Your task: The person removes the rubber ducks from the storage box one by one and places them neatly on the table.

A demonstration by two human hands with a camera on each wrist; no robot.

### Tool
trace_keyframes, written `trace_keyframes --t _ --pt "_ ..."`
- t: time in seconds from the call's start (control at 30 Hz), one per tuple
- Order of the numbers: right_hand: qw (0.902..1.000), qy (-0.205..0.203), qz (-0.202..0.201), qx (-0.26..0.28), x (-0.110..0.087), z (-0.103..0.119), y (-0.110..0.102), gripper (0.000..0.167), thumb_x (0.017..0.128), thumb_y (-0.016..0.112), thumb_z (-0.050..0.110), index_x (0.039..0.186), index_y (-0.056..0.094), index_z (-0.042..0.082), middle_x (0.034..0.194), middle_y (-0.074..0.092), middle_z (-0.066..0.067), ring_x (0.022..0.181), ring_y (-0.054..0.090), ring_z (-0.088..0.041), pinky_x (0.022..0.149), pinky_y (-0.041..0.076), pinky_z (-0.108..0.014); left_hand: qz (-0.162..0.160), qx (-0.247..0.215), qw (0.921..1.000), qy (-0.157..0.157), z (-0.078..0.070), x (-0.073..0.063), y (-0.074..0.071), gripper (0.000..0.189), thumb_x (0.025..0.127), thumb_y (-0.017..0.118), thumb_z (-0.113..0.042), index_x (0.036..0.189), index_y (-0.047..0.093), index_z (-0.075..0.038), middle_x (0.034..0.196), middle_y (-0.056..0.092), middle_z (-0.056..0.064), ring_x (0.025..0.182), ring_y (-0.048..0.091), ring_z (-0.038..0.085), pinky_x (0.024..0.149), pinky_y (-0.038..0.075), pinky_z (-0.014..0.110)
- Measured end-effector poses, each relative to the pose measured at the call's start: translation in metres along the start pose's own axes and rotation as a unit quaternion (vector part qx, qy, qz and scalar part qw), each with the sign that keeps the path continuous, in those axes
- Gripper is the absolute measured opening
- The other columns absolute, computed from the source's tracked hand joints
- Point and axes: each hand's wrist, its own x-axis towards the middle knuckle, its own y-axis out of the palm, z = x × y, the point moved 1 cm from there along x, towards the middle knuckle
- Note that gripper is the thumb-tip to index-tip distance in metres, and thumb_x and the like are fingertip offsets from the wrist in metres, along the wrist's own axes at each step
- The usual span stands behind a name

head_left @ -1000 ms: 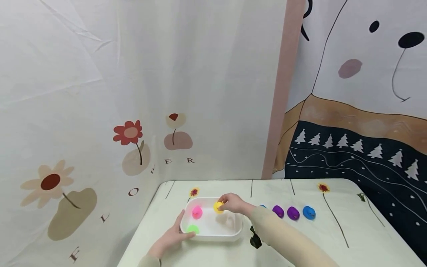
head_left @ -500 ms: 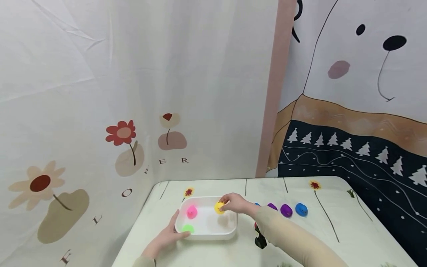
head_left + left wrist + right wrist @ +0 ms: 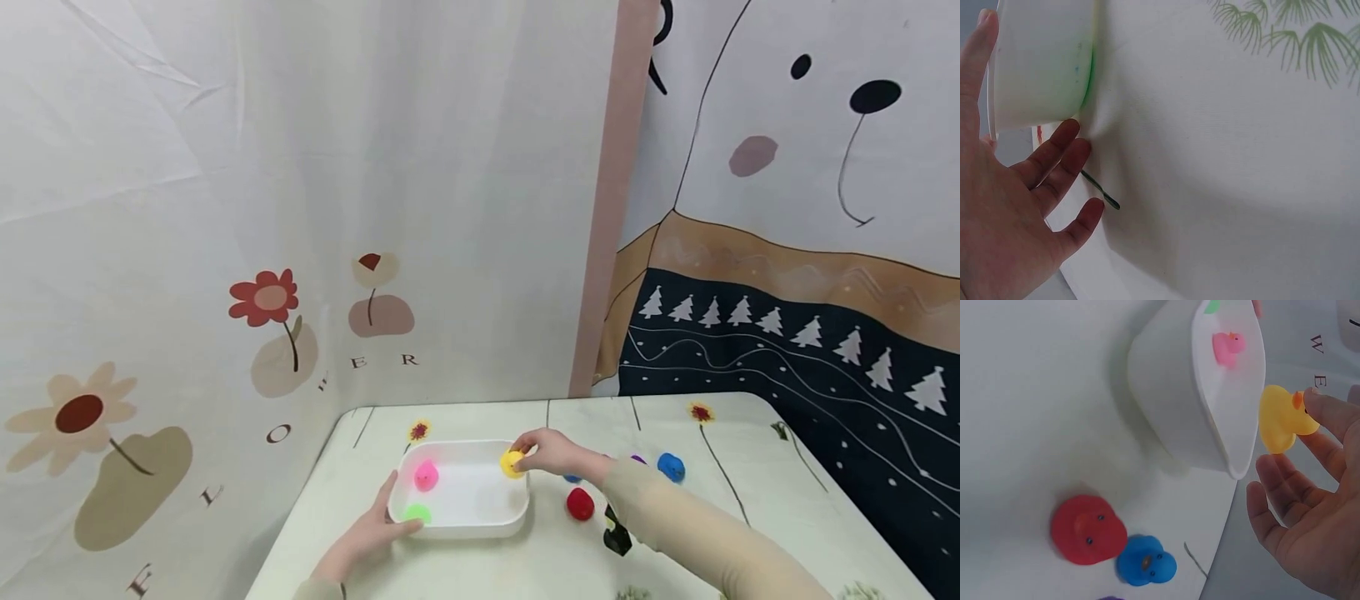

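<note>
1. Lower middle of the head view: the right hand (image 3: 558, 454) pinches the yellow duck (image 3: 512, 464) between thumb and forefinger, the other fingers loose; this light grip probably suits so small a toy.
2. The duck is at the tub's upper right corner; the right wrist view shows it just beside the rim, but whether it touches I cannot tell.
3. The left hand (image 3: 369, 533) grips the left end of the white tub (image 3: 472, 500), thumb at the lower left rim, presumably to steady it.
4. Inside, the pink duck (image 3: 426, 477) sits at upper left and a green toy (image 3: 417, 513), partly hidden, at lower left, leaving the tub's middle and right floor bare.
5. The raised rim bounds sideways movement; lifting looks freer. The bench (image 3: 555, 554) has its far edge close above the tub.
6. Right of the tub, the red duck (image 3: 580, 504) and blue duck (image 3: 671, 467) narrow the room under the right sleeve (image 3: 675, 517).
</note>
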Motion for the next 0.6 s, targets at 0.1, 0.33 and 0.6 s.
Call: trace_keyframes --t 0.1,0.33,0.6 --pt "1.0000 0.001 -0.002 -0.007 -0.007 -0.003 -0.007 0.026 0.084 0.077 0.019 0.107 0.070 0.008 0.096 0.063 0.000 0.088 0.054 -0.020 0.080 0.053 -0.036 0.001 -0.003 1.0000 -0.001 0.000 0.001 0.000 0.114 0.077 0.078 -0.048 0.156 0.005 -0.012 0.153 0.022 0.030 0.131 0.029 0.057 0.099 0.022 0.076" --pt "0.9999 0.010 -0.006 0.000 -0.022 -0.015 -0.019 0.027 0.085 0.076 0.023 0.108 0.070 0.010 0.095 0.062 0.002 0.086 0.053 -0.019 0.076 0.050 -0.034 0.003 0.002 1.0000 -0.002 0.000 0.001 -0.001 0.113 0.078 0.078 -0.047 0.156 0.004 -0.011 0.153 0.021 0.030 0.131 0.030 0.057 0.100 0.024 0.075" --pt "0.9993 0.032 -0.020 -0.005 -0.042 -0.027 -0.035 0.026 0.085 0.074 0.020 0.109 0.070 0.008 0.095 0.062 0.002 0.081 0.054 -0.018 0.069 0.049 -0.031 0.006 -0.013 0.9999 0.008 -0.003 0.000 0.000 0.113 0.079 0.078 -0.044 0.156 0.003 -0.008 0.153 0.019 0.031 0.133 0.026 0.056 0.101 0.021 0.075"
